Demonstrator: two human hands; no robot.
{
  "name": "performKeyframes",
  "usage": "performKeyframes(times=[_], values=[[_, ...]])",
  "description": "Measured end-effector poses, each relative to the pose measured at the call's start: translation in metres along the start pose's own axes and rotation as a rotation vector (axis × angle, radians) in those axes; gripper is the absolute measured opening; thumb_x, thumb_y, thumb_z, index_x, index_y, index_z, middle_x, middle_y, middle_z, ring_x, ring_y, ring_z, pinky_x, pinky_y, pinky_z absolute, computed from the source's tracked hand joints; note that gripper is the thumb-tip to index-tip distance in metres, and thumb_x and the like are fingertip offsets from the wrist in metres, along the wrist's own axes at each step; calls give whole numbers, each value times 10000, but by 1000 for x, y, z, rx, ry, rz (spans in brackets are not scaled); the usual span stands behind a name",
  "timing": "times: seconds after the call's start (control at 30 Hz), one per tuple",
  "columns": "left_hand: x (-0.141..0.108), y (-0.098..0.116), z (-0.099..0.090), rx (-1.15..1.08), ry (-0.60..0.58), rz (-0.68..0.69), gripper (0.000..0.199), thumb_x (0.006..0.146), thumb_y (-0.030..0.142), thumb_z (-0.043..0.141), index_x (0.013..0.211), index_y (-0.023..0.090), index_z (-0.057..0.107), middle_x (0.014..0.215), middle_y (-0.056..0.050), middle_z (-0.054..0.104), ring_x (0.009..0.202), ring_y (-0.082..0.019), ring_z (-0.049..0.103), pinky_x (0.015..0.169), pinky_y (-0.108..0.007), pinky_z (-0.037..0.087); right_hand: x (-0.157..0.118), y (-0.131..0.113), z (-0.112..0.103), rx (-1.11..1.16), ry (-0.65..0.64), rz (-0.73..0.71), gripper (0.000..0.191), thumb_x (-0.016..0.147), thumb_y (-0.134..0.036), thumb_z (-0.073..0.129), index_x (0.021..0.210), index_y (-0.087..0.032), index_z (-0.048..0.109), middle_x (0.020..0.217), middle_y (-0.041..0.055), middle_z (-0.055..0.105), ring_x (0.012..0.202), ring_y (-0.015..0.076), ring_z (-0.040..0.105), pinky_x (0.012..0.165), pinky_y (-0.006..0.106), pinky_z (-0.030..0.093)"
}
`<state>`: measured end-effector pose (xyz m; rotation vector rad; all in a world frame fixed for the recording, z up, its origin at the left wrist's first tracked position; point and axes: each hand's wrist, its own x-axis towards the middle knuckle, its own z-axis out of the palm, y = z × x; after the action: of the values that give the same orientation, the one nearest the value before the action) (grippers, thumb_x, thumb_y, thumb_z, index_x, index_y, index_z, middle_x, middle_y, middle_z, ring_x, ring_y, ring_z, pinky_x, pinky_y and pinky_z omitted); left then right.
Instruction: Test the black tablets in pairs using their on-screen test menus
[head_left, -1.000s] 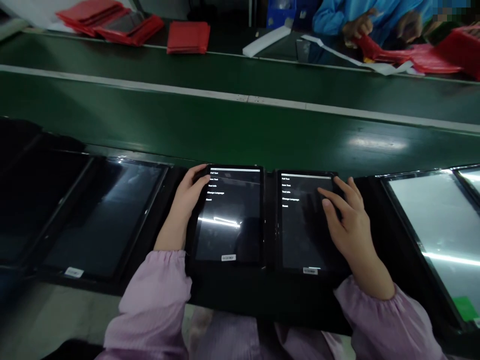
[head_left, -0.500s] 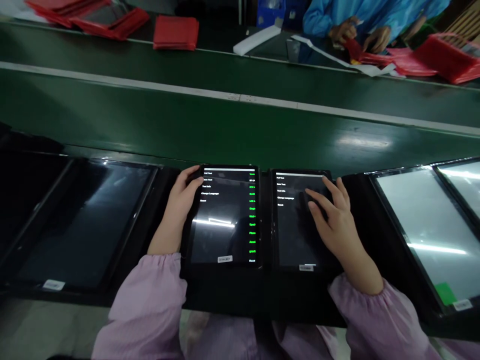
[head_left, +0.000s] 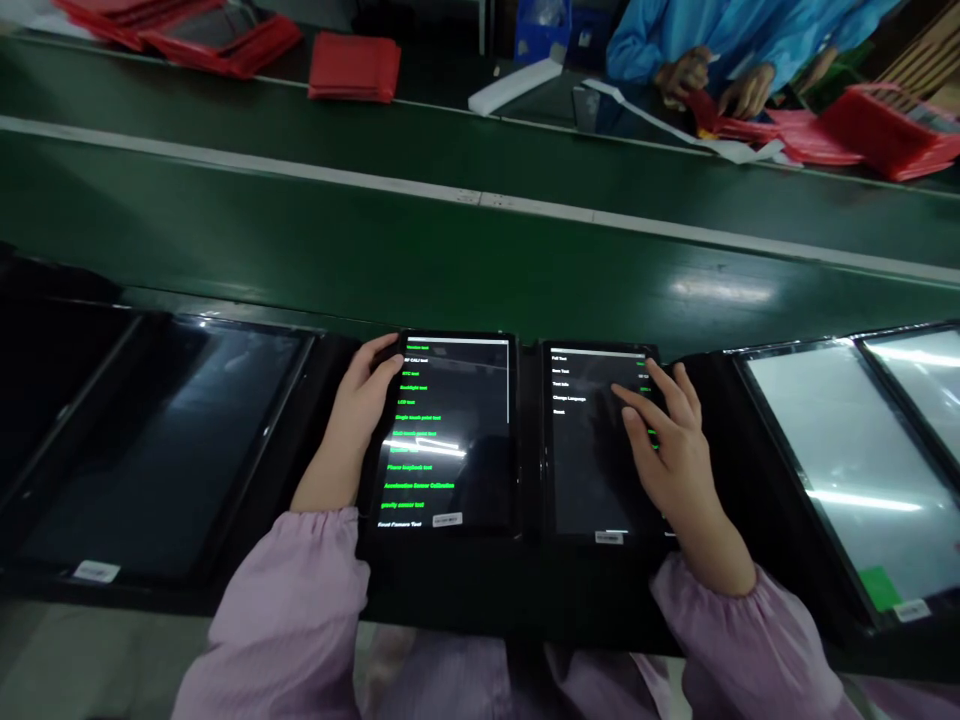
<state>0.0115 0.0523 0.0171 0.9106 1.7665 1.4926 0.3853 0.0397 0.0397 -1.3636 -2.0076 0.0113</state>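
Two tablets lie side by side in front of me. The left tablet (head_left: pixel 457 480) shows a list of mostly green test names. My left hand (head_left: pixel 356 405) rests at its upper left edge, thumb over the screen's edge and fingers along the side, not wrapped round it. The right tablet (head_left: pixel 585 465) shows a white menu, with green text partly visible at its right side. Over that tablet's right half is my right hand (head_left: pixel 675 430), fingers spread and a fingertip at or just above the screen. Nothing is held in it.
A dark tablet (head_left: pixel 165 450) lies at the left, and tablets with bright screens (head_left: pixel 840 440) lie at the right. Beyond runs a green conveyor surface (head_left: pixel 450 260). Across it, a person's hands (head_left: pixel 720 90) handle red sleeves; more red sleeves (head_left: pixel 354 68) lie at the far side.
The left tablet's screen has switched from the white menu to the green list. Green text has appeared at the right tablet's right side. My hands have barely moved.
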Motion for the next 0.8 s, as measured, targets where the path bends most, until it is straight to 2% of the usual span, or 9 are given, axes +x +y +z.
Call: performKeyframes(times=[0.27,0.47,0.63,0.8], values=[[-21,7,-9,-39,-14,-68,436,771,423,770,1178,271,811,1322,-67,800,1349,-358,680,1209,-499,509,-3,-6,0,58,20,-106,341,1125,-341,520,1226,-296,843,1570,80,665,1611,382,460,1263,696,477],[-20,1,-14,-75,-77,-78,559,688,408,814,1224,249,793,1372,-83,780,1368,-377,665,1225,-518,483,-3,-4,3,29,-23,-104,377,1128,-397,513,1238,-271,850,1622,102,621,1657,429,368,1263,743,451],[-15,-5,-14,-36,-109,-16,590,669,404,800,1234,240,756,1369,-99,758,1398,-379,634,1232,-522,475,2,13,-5,121,35,44,386,1116,-502,532,1238,-307,843,1516,91,711,1579,379,511,1299,714,405],[-12,-6,-8,-14,-115,20,672,638,399,810,1278,225,708,1427,-137,714,1449,-391,591,1234,-538,475,8,30,-6,328,52,284,583,1042,-739,534,1252,-283,830,1426,118,765,1458,363,637,1313,668,394]])
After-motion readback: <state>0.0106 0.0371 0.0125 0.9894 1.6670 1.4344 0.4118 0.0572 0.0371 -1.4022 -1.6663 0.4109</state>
